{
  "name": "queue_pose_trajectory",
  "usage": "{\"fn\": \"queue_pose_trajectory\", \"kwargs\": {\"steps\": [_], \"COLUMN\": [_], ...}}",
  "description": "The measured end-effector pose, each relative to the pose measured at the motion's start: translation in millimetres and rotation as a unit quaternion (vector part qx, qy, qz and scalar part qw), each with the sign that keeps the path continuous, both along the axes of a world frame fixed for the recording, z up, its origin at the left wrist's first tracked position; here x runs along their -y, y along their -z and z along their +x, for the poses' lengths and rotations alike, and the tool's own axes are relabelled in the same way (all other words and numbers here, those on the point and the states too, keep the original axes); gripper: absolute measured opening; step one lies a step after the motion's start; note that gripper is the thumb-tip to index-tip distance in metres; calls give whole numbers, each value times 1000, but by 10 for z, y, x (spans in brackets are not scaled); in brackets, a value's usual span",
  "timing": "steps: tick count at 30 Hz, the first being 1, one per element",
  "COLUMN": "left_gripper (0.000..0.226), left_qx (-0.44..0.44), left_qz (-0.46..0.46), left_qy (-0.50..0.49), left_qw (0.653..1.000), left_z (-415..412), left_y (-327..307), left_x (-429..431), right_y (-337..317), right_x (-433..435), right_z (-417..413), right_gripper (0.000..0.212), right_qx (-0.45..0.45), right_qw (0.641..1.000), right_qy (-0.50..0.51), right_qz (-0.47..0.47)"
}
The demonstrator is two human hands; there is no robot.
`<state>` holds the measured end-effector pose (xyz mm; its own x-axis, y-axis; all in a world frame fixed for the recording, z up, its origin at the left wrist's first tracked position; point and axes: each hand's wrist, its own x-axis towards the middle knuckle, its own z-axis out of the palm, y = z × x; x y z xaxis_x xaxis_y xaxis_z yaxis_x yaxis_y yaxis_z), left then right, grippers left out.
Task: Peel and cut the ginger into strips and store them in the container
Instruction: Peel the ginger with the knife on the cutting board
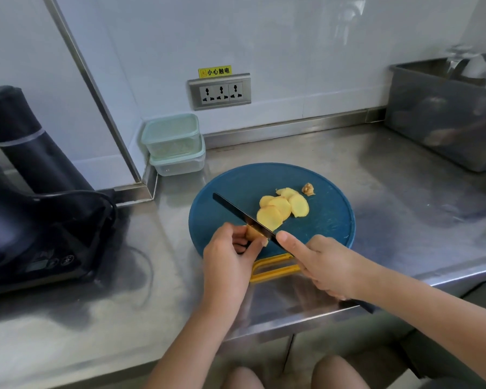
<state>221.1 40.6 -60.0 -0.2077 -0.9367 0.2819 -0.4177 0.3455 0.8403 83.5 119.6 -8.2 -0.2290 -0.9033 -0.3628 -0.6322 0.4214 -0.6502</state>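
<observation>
A round blue cutting board (320, 214) with a yellow handle lies on the steel counter. Several yellow ginger slices (281, 207) fan out at its middle, and a brown peel scrap (308, 189) lies beyond them. My left hand (233, 248) pinches the small remaining ginger piece (252, 233) at the board's near left. My right hand (326, 265) grips a black knife (239, 213), forefinger stretched along the spine, blade set against that piece. Two stacked pale green containers (174, 144) stand in the back corner, lids on.
A dark appliance (26, 192) with a cable fills the counter's left side. A grey plastic bin (446, 119) holding dishes sits at the back right. A wall socket (219, 91) is behind the board. The counter's front edge runs just below my hands.
</observation>
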Motion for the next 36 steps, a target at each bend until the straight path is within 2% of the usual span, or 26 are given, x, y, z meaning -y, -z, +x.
{"fn": "queue_pose_trajectory", "kwargs": {"steps": [5, 10, 15, 22, 26, 31, 35, 36], "left_gripper": [22, 23, 28, 22, 20, 23, 22, 22], "left_qx": [0, -4, 1, -3, 28, 59, 68, 67], "left_qz": [9, 1, -2, -12, -42, -77, -92, -91], "left_qy": [6, 3, 2, 6, 6, 6, 2, 0], "left_qw": [1000, 1000, 1000, 1000, 999, 995, 993, 994], "left_z": [1, -14, -44, -53, -62, -70, -67, -65], "left_y": [10, 0, -23, 26, 23, 10, -8, -9], "left_x": [16, 15, 19, 16, -11, -41, -54, -56], "right_y": [-47, 14, 59, 33, 41, 95, 122, 115], "right_x": [40, -38, -46, -58, -26, 25, 39, 30], "right_z": [21, 67, 91, 66, 15, -61, -95, -95], "right_gripper": [71, 72, 74, 70, 72, 85, 105, 104], "right_qx": [0, -103, -151, -94, -54, 66, 82, 80], "right_qw": [1000, 993, 986, 994, 998, 997, 997, 997], "right_qy": [3, -15, -18, 5, 15, 28, 16, 18], "right_qz": [3, -49, -70, -51, -31, -7, 2, 3]}}
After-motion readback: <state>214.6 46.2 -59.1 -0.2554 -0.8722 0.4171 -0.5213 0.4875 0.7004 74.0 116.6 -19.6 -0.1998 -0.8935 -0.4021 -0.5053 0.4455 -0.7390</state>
